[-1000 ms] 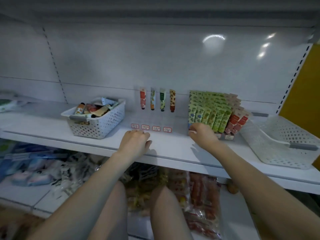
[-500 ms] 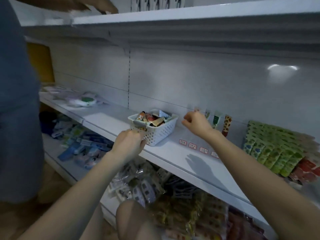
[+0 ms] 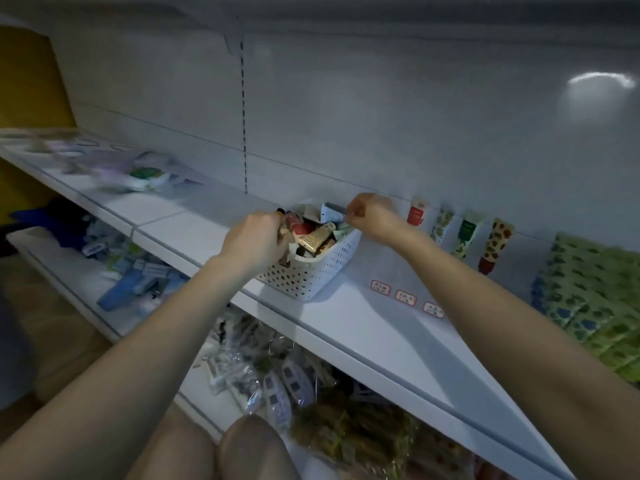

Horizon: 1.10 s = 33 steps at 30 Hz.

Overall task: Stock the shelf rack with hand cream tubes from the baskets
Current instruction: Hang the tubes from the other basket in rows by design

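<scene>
White, blurred packets (image 3: pixel 145 173) lie far to the left on the shelf (image 3: pixel 207 216). Next comes my left hand (image 3: pixel 256 240), its fingers curled over the near end of the white perforated basket (image 3: pixel 311 271) and gripping the rim. The basket sits on the shelf close to the front edge. It is heaped with hand cream tubes (image 3: pixel 313 237) lying at all angles. My right hand (image 3: pixel 372 214) is closed on the basket's far end, fingers wrapped at the grey handle (image 3: pixel 334 206). Just to the right, four upright tubes (image 3: pixel 467 233) lean in a row against the back panel (image 3: pixel 381 116), apart from the basket. Small price labels (image 3: pixel 405 297) lie on the shelf in front of them. At the far right are rows of green patterned packs (image 3: pixel 588 289).
</scene>
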Available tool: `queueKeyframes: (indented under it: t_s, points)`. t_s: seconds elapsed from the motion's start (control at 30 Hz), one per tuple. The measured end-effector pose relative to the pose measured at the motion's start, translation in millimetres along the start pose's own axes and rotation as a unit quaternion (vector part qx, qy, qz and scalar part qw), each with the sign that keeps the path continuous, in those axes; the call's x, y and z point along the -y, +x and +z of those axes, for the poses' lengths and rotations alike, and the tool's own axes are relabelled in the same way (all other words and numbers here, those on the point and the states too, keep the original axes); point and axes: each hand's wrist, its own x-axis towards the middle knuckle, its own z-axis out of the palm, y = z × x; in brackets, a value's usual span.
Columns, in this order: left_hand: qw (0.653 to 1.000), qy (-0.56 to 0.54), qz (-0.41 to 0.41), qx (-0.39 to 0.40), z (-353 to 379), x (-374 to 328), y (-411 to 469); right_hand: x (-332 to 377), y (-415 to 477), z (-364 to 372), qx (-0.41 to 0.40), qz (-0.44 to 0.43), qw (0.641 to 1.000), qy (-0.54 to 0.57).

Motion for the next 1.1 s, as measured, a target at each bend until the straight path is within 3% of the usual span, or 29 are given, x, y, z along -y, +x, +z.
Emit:
queueKeyframes:
  t_s: [0.27,0.53,0.83,1.03,1.1]
  points:
    - [0.993,-0.034,-0.045,0.103,35,20,73,-18,63,23,0.05,-0.021,0.997,-0.047]
    - [0.993,0.026,-0.045,0.106,56,20,103,-29,86,39,0.106,-0.052,0.99,-0.075]
    - [0.966,-0.084,-0.103,0.221,59,7,117,-29,95,46,0.109,-0.07,0.989,-0.069]
    - [0.965,-0.062,-0.124,0.222,51,0,114,-27,95,47,0.089,-0.088,0.984,-0.126]
    - [0.965,-0.085,-0.136,0.208,48,2,112,-30,93,45,0.061,-0.084,0.99,-0.095]
